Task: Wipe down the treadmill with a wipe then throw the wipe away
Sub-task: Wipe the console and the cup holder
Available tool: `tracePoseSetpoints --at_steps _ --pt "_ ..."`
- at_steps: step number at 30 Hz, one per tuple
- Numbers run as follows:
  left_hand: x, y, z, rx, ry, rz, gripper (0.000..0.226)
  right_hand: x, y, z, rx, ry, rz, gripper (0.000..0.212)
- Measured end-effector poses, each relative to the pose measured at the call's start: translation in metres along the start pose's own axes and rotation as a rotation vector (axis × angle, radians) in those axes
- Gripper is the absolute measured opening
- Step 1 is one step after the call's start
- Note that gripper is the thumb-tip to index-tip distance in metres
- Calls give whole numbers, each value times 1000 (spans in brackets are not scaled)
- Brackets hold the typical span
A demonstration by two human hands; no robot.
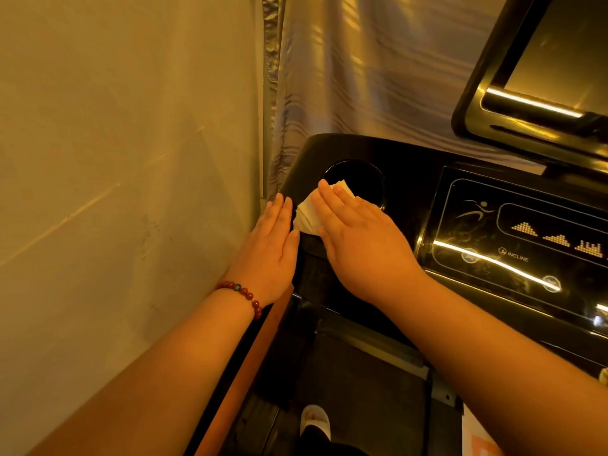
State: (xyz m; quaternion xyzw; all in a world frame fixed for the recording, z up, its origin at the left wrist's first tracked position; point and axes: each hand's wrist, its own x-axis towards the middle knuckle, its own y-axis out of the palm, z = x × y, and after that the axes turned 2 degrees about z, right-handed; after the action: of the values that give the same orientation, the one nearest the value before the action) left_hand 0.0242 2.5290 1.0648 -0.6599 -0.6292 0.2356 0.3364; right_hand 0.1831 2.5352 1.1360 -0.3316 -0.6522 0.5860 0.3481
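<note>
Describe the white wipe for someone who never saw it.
On the glossy black treadmill console, find the round cup holder at left. The folded white wipe lies at its near rim under the right hand's fingers, the only white sheet there.

Glossy black plastic treadmill console [411, 179], soft white paper wipe [307, 213].

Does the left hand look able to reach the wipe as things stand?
Probably yes. The left hand lies flat right beside the wipe with nothing between them, though the right hand covers much of it.
</note>
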Motion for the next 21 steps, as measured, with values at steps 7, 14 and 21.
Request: tracePoseSetpoints --at_steps 7,14,21 --pt "-5 -1 -5 72 2 15 57 -12 5 2 -19 41 -29 57" --pt "-19 1 -7 152 7 43 61 -41 7 -2 10 160 -56 58" --pt "-23 2 -5 155 21 43 62 -59 14 6 -17 188 -45 58"
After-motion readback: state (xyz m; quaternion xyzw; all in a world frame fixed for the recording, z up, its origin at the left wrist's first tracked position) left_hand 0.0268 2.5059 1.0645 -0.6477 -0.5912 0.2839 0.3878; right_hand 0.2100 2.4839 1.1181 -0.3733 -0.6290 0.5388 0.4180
